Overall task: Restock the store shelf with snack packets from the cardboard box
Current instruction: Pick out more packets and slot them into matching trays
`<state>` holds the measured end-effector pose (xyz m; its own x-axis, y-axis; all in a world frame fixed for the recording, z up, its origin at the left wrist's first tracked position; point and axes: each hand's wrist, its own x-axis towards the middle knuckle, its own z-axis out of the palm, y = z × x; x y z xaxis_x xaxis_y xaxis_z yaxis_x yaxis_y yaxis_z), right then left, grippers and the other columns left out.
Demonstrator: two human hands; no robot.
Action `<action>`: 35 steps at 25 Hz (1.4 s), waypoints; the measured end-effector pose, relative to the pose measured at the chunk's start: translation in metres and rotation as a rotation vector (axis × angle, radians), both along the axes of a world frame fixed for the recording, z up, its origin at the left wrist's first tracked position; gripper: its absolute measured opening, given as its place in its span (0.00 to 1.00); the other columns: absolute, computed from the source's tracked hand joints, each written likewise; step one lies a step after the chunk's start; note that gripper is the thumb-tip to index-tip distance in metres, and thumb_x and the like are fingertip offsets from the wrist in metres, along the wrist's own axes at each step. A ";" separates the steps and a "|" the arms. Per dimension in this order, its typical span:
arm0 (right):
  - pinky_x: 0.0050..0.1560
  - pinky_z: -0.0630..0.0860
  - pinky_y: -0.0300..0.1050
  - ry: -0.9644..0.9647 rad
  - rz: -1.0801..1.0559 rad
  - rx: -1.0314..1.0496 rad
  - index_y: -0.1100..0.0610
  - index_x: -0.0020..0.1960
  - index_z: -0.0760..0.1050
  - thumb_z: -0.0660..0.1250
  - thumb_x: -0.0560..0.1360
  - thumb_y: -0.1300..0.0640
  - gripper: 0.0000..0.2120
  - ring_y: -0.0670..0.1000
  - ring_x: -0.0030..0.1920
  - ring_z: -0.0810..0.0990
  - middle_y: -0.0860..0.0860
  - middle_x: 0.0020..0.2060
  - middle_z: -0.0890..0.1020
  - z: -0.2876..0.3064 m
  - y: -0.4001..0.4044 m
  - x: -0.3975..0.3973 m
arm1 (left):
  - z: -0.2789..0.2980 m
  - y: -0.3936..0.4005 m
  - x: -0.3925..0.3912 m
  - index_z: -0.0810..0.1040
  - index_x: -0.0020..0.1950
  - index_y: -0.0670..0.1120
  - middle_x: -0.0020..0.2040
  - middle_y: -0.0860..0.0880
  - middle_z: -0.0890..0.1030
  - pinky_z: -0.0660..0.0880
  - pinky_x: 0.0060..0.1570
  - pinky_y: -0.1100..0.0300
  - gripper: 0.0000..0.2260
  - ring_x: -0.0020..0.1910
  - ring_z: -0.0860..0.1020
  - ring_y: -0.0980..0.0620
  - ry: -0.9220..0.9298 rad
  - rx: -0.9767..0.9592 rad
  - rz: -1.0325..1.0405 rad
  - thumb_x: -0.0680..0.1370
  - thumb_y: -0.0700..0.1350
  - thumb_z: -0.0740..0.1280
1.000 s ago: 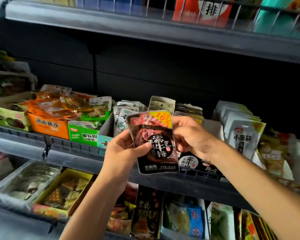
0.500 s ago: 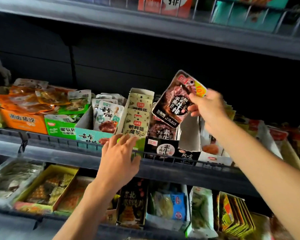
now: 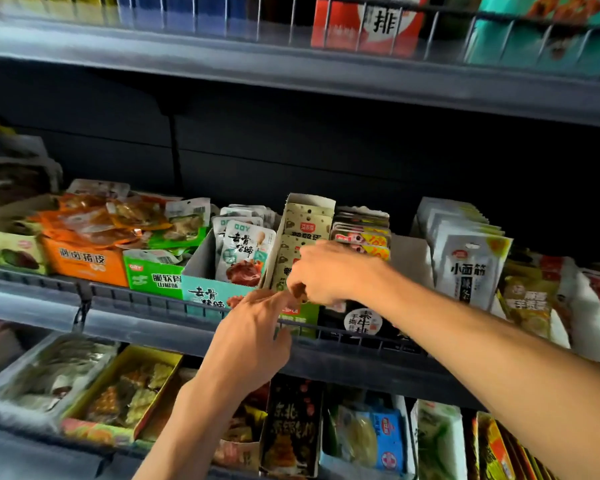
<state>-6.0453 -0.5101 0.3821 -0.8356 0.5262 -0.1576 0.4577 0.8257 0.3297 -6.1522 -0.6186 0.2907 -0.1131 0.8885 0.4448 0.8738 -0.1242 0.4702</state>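
Dark packet gone from right hand (image 3: 329, 271) since 0.5 s ago, now down in front of display boxes, fingers curled, grasp unclear, left hand (image 3: 253, 337) raised to shelf rail (image 3: 146, 303), fingers relaxed, touching right, dark snack packets (image 3: 361, 233) upright in black box (image 3: 361, 322) behind, upper shelf (image 3: 291, 74) beyond.

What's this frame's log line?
left hand: at green box front | right hand: beside it, grip unclear | black packets: boxed

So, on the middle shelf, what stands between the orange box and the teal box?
In the head view, a green display box stands between the orange box and the teal box, with packets lying in it.
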 end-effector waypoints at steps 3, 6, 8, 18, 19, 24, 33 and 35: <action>0.42 0.68 0.42 -0.183 -0.008 -0.126 0.54 0.46 0.78 0.63 0.78 0.63 0.07 0.51 0.41 0.74 0.50 0.38 0.77 0.001 0.005 -0.036 | -0.003 0.003 -0.002 0.81 0.55 0.53 0.57 0.55 0.78 0.71 0.46 0.63 0.12 0.55 0.77 0.55 -0.011 0.028 -0.014 0.73 0.42 0.67; 0.33 0.69 0.43 -0.347 -0.112 -0.265 0.60 0.48 0.78 0.61 0.79 0.64 0.06 0.53 0.37 0.73 0.51 0.36 0.75 -0.007 0.018 -0.050 | -0.003 0.008 -0.004 0.82 0.46 0.53 0.51 0.54 0.78 0.72 0.42 0.61 0.08 0.50 0.76 0.55 -0.031 0.042 -0.014 0.71 0.41 0.67; 0.32 0.68 0.43 -0.446 -0.174 -0.140 0.61 0.44 0.74 0.58 0.80 0.64 0.08 0.51 0.34 0.70 0.51 0.35 0.72 -0.012 0.021 -0.047 | -0.003 0.011 -0.004 0.81 0.40 0.52 0.44 0.54 0.78 0.70 0.39 0.62 0.07 0.47 0.75 0.55 -0.018 0.067 -0.035 0.69 0.41 0.67; 0.59 0.76 0.55 -0.250 -0.197 0.025 0.59 0.60 0.74 0.59 0.78 0.62 0.13 0.55 0.48 0.77 0.52 0.43 0.75 -0.010 0.026 -0.032 | -0.008 0.011 -0.008 0.83 0.37 0.47 0.47 0.54 0.84 0.68 0.50 0.59 0.09 0.55 0.73 0.56 -0.055 0.099 -0.151 0.68 0.33 0.67; 0.51 0.78 0.51 -0.242 -0.190 0.006 0.59 0.60 0.74 0.59 0.78 0.62 0.12 0.54 0.45 0.76 0.51 0.40 0.73 -0.011 0.026 -0.033 | -0.008 0.010 -0.008 0.83 0.38 0.47 0.47 0.54 0.84 0.68 0.50 0.59 0.10 0.56 0.73 0.55 -0.058 0.096 -0.148 0.68 0.33 0.67; 0.38 0.72 0.45 -0.221 -0.190 -0.042 0.59 0.64 0.72 0.59 0.80 0.61 0.13 0.51 0.41 0.74 0.52 0.44 0.76 -0.010 0.025 -0.034 | -0.010 0.012 -0.010 0.84 0.40 0.46 0.47 0.54 0.85 0.77 0.52 0.50 0.10 0.57 0.75 0.51 -0.061 0.118 -0.180 0.69 0.33 0.66; 0.75 0.58 0.48 0.427 -0.019 0.006 0.51 0.74 0.68 0.62 0.81 0.52 0.22 0.50 0.71 0.70 0.49 0.70 0.74 -0.014 -0.008 0.066 | -0.022 0.004 0.002 0.82 0.55 0.49 0.67 0.49 0.78 0.72 0.63 0.40 0.15 0.68 0.72 0.47 0.058 0.147 -0.101 0.71 0.39 0.65; 0.77 0.54 0.46 0.599 -0.034 -0.017 0.50 0.77 0.63 0.65 0.79 0.46 0.29 0.47 0.76 0.63 0.47 0.75 0.68 -0.036 -0.039 0.106 | -0.032 -0.009 0.013 0.74 0.71 0.50 0.75 0.48 0.69 0.65 0.71 0.42 0.24 0.74 0.66 0.46 0.120 0.101 -0.036 0.73 0.44 0.66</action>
